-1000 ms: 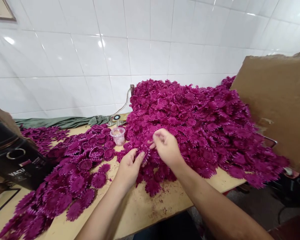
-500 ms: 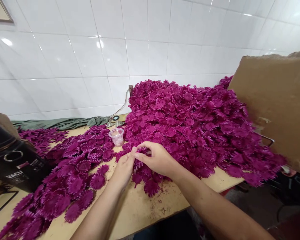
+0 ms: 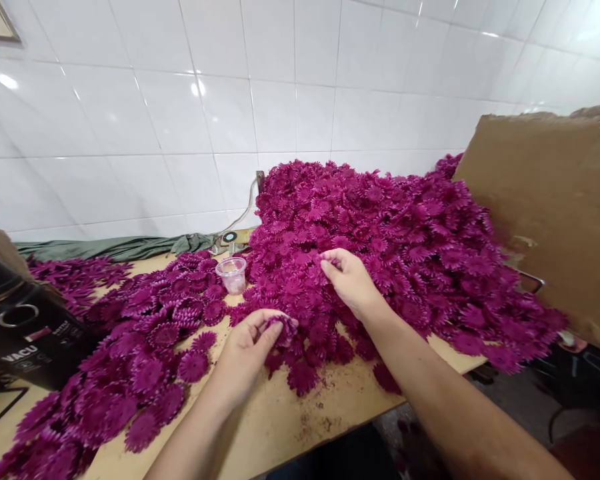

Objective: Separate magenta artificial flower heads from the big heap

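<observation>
My left hand (image 3: 247,347) is closed, pinching a magenta artificial flower (image 3: 284,331) between thumb and fingers, just in front of the large heap. Up and to the right, my right hand (image 3: 349,277) reaches onto the big pile of magenta artificial flowers (image 3: 380,227). Its thumb and index finger are pinched on a flower in that pile, partly hidden by the fingers. A smaller spread of layered flowers (image 3: 145,373) lies left of my left hand.
A small clear plastic cup (image 3: 231,275) stands between the two groups of flowers. A black box (image 3: 35,333) is at the left edge, and a large cardboard sheet (image 3: 545,220) rises at the right. Green cloth (image 3: 125,247) lies along the tiled wall. Purple crumbs dot the wooden table (image 3: 260,433).
My hands were together over one flower; now they are apart. My right hand has moved up and right onto the pile. The left keeps a flower, and loose flowers have shifted under the right forearm.
</observation>
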`<state>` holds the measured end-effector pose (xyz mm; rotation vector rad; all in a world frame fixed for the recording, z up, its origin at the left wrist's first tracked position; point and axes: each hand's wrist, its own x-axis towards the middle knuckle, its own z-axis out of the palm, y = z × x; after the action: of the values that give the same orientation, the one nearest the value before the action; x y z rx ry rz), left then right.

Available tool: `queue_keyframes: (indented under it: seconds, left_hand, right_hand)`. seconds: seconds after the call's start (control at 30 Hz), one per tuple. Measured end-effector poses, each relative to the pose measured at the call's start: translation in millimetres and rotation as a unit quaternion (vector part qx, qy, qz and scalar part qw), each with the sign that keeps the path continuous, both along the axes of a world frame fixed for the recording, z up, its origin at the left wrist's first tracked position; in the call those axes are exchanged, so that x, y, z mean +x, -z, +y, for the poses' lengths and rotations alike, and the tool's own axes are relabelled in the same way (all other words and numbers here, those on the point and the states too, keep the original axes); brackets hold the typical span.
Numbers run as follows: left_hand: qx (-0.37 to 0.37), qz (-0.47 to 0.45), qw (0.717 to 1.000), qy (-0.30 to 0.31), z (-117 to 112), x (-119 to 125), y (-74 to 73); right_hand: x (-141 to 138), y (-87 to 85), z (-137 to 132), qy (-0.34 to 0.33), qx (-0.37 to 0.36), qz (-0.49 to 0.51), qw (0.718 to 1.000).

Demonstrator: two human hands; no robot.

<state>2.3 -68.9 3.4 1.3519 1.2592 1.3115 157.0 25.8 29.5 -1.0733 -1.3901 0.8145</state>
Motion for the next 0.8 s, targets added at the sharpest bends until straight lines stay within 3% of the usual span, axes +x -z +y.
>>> queue_keyframes:
  seconds: [0.13, 0.37, 0.5, 0.67, 0.8]
  left_hand:
    - [-0.002, -0.015, 1.0, -0.013, 4.8, -1.0, -1.8]
    - [-0.017, -0.026, 0.999, -0.042, 12.9, 3.4, -2.1]
    - [-0.006, -0.039, 0.998, -0.053, 18.0, 4.8, -9.8]
    - [0.046, 0.003, 0.999, -0.023, 32.7, 18.3, -23.6]
    - [0.066, 0.037, 0.996, -0.047, 48.7, 22.0, -20.7]
  right_hand:
    - [-5.1, 8.7, -1.7, -0.063, -0.001, -0.046, 0.997]
    - [-3.3, 12.6, 7.0, -0.043, 0.005, -0.079, 0.996]
    - [-2.1, 8.6, 8.0, -0.06, -0.002, -0.112, 0.992]
    - [-8.5, 6.1, 0.8, -0.145, -0.04, -0.102, 0.983]
    - [-12.1, 7.4, -2.1, -0.194, -0.082, -0.082, 0.974]
